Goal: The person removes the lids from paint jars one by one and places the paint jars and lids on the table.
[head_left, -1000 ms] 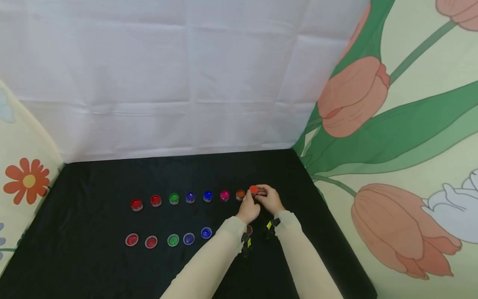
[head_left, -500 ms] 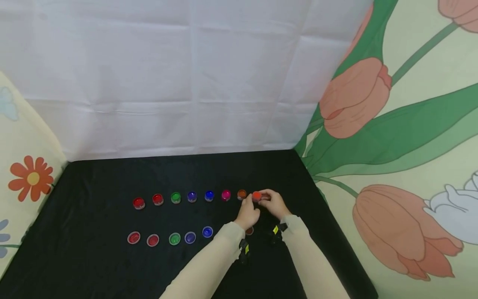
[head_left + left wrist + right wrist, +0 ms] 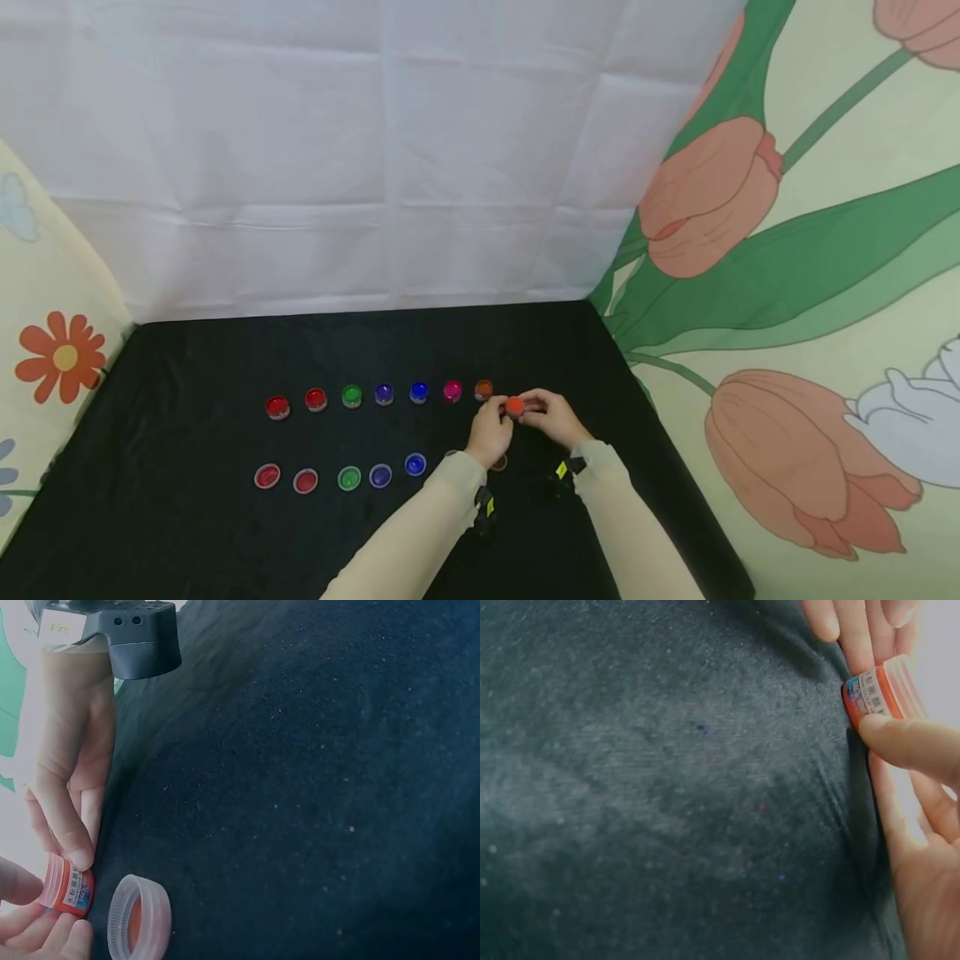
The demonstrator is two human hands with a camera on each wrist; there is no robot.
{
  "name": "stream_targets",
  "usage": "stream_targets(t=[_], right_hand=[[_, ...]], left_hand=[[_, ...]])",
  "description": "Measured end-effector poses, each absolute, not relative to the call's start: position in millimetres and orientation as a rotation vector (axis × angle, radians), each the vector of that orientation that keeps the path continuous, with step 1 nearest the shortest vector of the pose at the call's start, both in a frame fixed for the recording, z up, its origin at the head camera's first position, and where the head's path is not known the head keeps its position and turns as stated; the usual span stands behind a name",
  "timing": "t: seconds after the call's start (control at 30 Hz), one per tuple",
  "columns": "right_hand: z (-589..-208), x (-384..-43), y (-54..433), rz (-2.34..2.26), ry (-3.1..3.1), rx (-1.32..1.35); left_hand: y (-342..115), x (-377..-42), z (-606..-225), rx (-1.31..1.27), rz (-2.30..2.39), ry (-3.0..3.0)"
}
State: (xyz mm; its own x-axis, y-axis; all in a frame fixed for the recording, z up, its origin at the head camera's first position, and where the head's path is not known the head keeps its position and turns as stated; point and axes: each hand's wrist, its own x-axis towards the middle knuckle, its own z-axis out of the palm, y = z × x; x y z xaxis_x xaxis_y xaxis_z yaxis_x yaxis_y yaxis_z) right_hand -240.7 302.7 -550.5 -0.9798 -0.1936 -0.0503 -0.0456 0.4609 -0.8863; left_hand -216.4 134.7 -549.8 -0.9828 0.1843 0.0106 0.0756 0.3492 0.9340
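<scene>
Both hands meet at a small orange-red paint jar (image 3: 514, 407) with a printed label and a translucent screw lid (image 3: 52, 881). The jar stands upright, close over the black cloth. My left hand (image 3: 489, 432) has its thumb at the lid and its fingers along the jar's near side. From the other side my right hand (image 3: 553, 415) grips the jar, its thumb (image 3: 896, 739) pressed near the label. Beside the jar in the left wrist view lies a loose translucent lid (image 3: 154, 919) with brown inside. Just past the left hand stands a brown paint jar (image 3: 483, 389).
A far row of paint jars continues leftward: pink (image 3: 452, 391), blue (image 3: 419, 392), green (image 3: 352, 396) and red (image 3: 277, 407) among them. Nearer the person runs a row of round lids, including a blue lid (image 3: 416, 464) and a red lid (image 3: 267, 476). A white cloth (image 3: 300, 167) hangs behind.
Both hands and the orange-red jar have come toward the person, away from the far row's end. The brown jar now shows more fully.
</scene>
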Motion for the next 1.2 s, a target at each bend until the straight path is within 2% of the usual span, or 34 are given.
stream_targets(t=[0.3, 0.7, 0.93, 1.2], right_hand=[[-557, -238, 307, -1.556, 2.518, -0.298], [-560, -237, 309, -1.546, 2.535, -0.313], [-566, -247, 299, -1.541, 2.541, -0.365], [-573, -242, 312, -1.614, 2.533, -0.346]], left_hand=[[130, -217, -554, 0.321, 1.678, 2.631], [134, -217, -554, 0.193, 1.619, 2.67], [125, -222, -554, 0.145, 1.529, 2.751], [136, -225, -559, 0.242, 1.403, 2.824]])
